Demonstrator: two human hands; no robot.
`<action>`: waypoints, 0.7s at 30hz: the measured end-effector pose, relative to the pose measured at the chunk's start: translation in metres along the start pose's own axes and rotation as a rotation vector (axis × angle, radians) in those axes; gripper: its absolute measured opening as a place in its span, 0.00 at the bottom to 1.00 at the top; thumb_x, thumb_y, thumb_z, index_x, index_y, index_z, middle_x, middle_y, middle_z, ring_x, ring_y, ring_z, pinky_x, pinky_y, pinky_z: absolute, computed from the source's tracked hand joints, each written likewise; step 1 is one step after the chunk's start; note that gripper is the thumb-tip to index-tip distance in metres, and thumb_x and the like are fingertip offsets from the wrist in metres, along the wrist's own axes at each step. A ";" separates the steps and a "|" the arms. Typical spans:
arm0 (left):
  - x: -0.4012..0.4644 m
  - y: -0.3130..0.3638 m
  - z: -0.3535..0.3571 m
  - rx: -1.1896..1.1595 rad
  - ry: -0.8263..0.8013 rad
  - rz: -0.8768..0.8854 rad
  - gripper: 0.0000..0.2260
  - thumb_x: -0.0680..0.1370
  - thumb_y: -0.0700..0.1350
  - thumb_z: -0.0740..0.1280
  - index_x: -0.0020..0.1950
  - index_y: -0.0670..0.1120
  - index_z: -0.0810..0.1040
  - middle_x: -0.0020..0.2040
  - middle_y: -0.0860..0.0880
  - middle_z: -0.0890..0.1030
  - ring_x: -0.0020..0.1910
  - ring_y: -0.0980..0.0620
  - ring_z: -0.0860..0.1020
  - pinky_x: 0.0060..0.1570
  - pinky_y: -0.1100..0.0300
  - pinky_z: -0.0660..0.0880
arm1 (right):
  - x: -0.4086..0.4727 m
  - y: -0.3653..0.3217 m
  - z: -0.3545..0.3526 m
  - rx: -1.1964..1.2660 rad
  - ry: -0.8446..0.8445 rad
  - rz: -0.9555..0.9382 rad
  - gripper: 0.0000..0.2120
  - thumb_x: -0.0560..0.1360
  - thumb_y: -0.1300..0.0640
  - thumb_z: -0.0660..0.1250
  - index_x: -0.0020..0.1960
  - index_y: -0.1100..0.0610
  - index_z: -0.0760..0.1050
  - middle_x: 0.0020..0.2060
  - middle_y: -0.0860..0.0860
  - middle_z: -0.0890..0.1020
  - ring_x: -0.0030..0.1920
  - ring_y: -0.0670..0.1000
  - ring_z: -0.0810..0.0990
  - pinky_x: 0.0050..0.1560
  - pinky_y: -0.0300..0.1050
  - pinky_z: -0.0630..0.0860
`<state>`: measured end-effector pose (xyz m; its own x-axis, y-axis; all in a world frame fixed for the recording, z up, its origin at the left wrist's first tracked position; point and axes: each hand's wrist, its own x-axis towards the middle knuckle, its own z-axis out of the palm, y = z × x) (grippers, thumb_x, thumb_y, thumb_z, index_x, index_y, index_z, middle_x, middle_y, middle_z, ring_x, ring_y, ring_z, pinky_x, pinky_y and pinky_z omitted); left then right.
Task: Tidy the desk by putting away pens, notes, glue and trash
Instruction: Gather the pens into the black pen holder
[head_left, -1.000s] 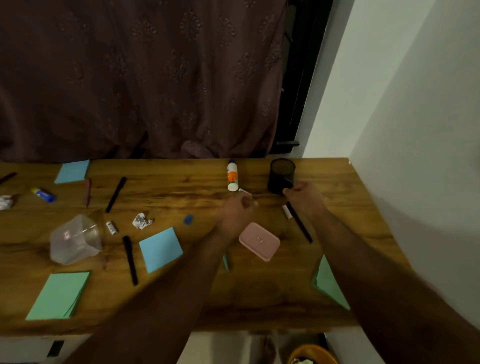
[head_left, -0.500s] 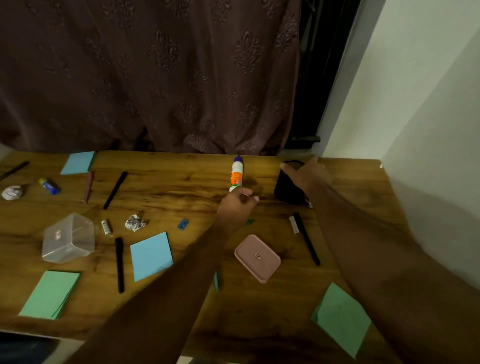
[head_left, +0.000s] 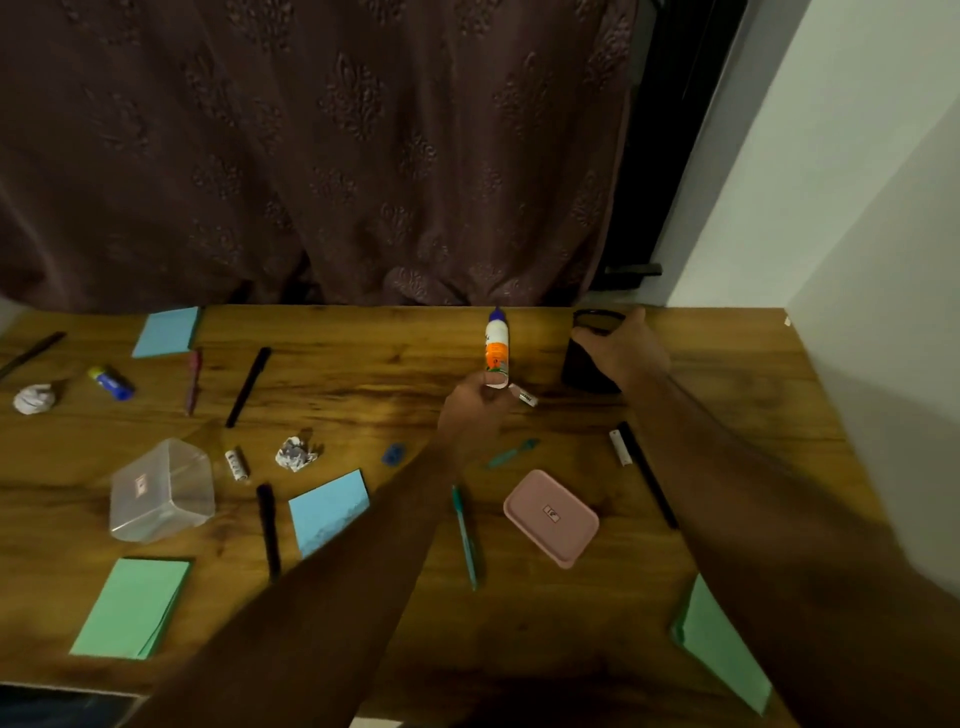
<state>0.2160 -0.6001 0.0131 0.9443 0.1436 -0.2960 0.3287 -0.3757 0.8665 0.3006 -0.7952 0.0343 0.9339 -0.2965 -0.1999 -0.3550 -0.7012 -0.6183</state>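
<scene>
The right hand (head_left: 621, 348) wraps its fingers around the black cup (head_left: 584, 366) at the desk's (head_left: 395, 379) 1 o'clock edge. The left hand (head_left: 475, 408) is clenched on a small white pen (head_left: 524, 396), just below the upright glue bottle (head_left: 496, 343) at 12 o'clock. A teal pen (head_left: 464, 535) lies at centre, beside the pink lid (head_left: 551, 517). Crumpled paper (head_left: 295, 453) lies toward 9 o'clock.

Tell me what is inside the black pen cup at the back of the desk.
Nothing can be made out: the black pen cup is dark inside, and the right hand reaching over its rim covers much of the opening.
</scene>
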 end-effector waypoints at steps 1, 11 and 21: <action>0.001 0.000 -0.002 -0.020 -0.010 -0.002 0.15 0.75 0.53 0.70 0.60 0.51 0.75 0.55 0.48 0.80 0.53 0.49 0.79 0.56 0.46 0.78 | -0.005 -0.002 0.001 0.063 0.015 -0.018 0.42 0.66 0.32 0.68 0.70 0.56 0.61 0.61 0.56 0.78 0.59 0.60 0.77 0.56 0.56 0.77; -0.001 -0.005 -0.025 -0.018 -0.156 0.144 0.41 0.63 0.47 0.78 0.73 0.52 0.64 0.59 0.54 0.77 0.59 0.52 0.77 0.59 0.50 0.76 | -0.082 -0.031 0.044 0.312 -0.138 -0.297 0.53 0.63 0.47 0.79 0.78 0.50 0.51 0.67 0.51 0.74 0.65 0.53 0.74 0.64 0.54 0.74; -0.023 -0.040 -0.067 -0.098 -0.013 0.210 0.41 0.67 0.44 0.79 0.73 0.47 0.60 0.59 0.55 0.74 0.59 0.55 0.75 0.49 0.63 0.71 | -0.137 -0.045 0.088 0.403 -0.308 -0.357 0.54 0.65 0.53 0.80 0.79 0.46 0.48 0.71 0.49 0.69 0.68 0.49 0.71 0.65 0.46 0.73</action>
<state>0.1803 -0.5270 0.0127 0.9922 0.0597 -0.1094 0.1225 -0.3051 0.9444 0.1924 -0.6656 0.0224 0.9829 0.1542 -0.1010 -0.0304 -0.4048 -0.9139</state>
